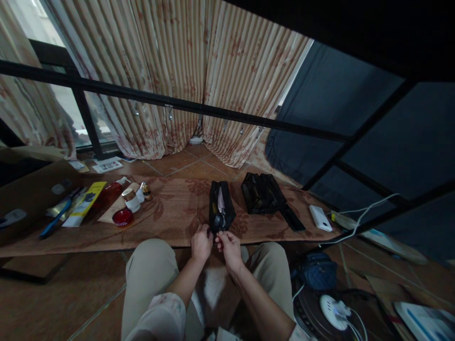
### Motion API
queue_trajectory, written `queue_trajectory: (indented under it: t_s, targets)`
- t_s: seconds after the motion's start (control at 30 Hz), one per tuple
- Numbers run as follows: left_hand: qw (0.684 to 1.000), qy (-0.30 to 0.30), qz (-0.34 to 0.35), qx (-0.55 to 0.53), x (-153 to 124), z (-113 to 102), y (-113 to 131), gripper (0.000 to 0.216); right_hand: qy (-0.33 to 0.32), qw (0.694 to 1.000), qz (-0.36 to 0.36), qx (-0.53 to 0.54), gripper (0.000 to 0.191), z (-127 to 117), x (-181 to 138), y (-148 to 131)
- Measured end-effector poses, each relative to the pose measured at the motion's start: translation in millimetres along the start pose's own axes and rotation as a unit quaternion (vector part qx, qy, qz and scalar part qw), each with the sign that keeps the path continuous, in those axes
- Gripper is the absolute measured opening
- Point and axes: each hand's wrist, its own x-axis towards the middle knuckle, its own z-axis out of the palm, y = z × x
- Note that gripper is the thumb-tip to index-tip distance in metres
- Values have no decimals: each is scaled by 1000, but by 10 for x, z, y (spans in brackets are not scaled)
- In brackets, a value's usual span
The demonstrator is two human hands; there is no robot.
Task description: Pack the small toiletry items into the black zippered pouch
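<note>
A small black zip pouch [221, 207] lies on a brown patterned mat [170, 218], partly open with something pale inside. My left hand [201, 242] grips its near end with curled fingers. My right hand [228, 245] pinches the pouch's near end right beside it, probably at the zipper pull. Both hands sit close together at the mat's front edge, above my knees.
A second black pouch [262, 192] and a flat black item [292, 219] lie to the right, then a white power bank [320, 218] with cables. Left on the mat lie bottles, a red jar [122, 217], tubes and a blue toothbrush [55, 219]. A power strip [336, 310] lies at lower right.
</note>
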Motion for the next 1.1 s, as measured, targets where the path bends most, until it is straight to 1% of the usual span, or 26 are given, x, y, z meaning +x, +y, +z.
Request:
queue_trajectory:
  t_s: [0.57,0.87,1.1]
  targets:
    - [1000,3,9,9,-13,19,-8,16,10,1000,2,-9,28,8,0,-36]
    - [1000,-10,7,7,-8,15,-13,18,13,1000,2,-4,27,30,0,-50]
    - [1000,-7,6,11,-18,4,-10,21,22,1000,2,1,28,67,-23,-94]
